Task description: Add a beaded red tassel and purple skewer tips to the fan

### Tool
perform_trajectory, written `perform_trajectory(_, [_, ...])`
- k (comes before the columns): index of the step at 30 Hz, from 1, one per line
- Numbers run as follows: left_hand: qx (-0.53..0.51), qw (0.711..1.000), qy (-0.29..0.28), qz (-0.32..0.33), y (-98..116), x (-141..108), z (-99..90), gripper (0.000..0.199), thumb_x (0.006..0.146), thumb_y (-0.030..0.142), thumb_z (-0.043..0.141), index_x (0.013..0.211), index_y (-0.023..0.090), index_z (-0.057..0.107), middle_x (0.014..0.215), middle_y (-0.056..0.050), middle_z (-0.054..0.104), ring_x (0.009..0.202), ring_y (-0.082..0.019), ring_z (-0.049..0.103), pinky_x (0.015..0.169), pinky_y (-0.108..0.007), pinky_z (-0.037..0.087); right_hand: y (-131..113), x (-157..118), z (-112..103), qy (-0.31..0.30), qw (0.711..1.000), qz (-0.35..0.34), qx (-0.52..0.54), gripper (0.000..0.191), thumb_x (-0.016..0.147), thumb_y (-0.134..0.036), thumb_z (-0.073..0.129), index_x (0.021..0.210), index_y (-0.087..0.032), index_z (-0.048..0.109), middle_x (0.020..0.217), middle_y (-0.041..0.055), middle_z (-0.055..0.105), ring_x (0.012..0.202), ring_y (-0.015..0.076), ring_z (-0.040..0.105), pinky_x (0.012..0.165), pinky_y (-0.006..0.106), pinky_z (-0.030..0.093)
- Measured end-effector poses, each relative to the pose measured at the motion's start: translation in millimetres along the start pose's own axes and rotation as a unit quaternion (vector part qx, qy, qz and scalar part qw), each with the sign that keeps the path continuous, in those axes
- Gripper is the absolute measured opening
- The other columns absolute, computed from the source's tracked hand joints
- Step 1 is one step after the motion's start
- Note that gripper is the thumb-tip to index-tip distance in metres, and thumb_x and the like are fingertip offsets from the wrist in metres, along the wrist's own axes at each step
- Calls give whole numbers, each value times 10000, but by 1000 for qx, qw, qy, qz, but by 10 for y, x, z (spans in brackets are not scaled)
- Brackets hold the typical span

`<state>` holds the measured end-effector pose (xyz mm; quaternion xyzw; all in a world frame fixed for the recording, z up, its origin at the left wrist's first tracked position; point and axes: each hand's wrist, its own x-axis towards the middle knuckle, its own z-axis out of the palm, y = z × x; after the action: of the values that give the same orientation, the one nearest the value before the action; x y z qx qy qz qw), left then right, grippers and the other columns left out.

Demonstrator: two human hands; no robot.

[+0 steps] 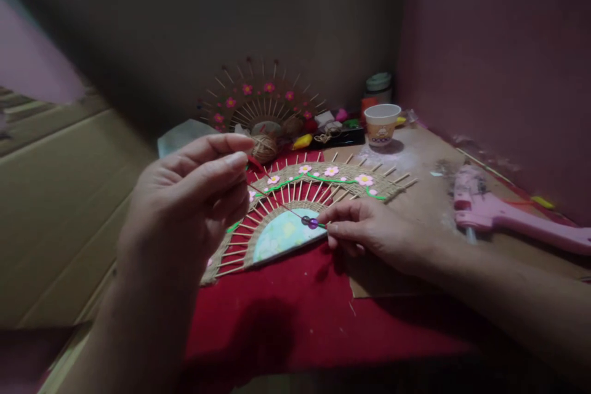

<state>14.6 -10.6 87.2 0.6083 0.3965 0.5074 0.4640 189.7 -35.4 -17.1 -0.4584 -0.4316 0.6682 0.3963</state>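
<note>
A thin red cord (pixel 277 201) runs between my two hands over a woven fan. My left hand (pixel 198 191), raised at the left, pinches its upper end between thumb and fingertips. Two beads (pixel 309 221), one dark and one purple, sit on the cord beside the fingertips of my right hand (pixel 360 228), which are closed on the lower end. Beneath lies the fan (pixel 388 188), with thin sticks, woven twine, pink flowers, a green line and a pale half-round centre (pixel 281 234).
A second flowered fan (pixel 269 87) stands behind, near a twine ball (pixel 264 148). A paper cup (pixel 382 125) is at the back, a pink glue gun (pixel 498 215) at the right. Cardboard (pixel 60 209) stands left; red cloth (pixel 323 332) covers the front.
</note>
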Motion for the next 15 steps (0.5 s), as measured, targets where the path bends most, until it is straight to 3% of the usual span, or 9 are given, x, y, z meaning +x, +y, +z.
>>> perform_trajectory(6, [17, 998, 7, 65, 155, 31, 97, 141, 691, 92, 591, 806, 144, 654, 441, 54, 379, 337, -47, 305, 332, -183, 224, 22, -3, -18, -15, 998, -29, 48, 128, 782, -72, 538, 843, -125, 637, 592, -6, 588, 401, 19, 406, 368, 125, 266])
perform_trajectory(10, [6, 993, 23, 116, 226, 15, 166, 145, 724, 64, 539, 792, 127, 650, 433, 62, 317, 334, -47, 280, 329, -192, 174, 29, 3, -6, -45, 996, -45, 69, 137, 769, -78, 542, 832, -118, 656, 608, 1, 605, 437, 32, 471, 424, 141, 356])
perform_trajectory(15, [6, 989, 86, 121, 314, -17, 196, 188, 770, 30, 474, 785, 117, 640, 420, 63, 319, 331, -45, 246, 309, -181, 182, 26, 0, 6, -54, 997, -51, 3, 120, 760, -83, 542, 753, -117, 657, 584, -8, 597, 418, 26, 446, 430, 151, 347])
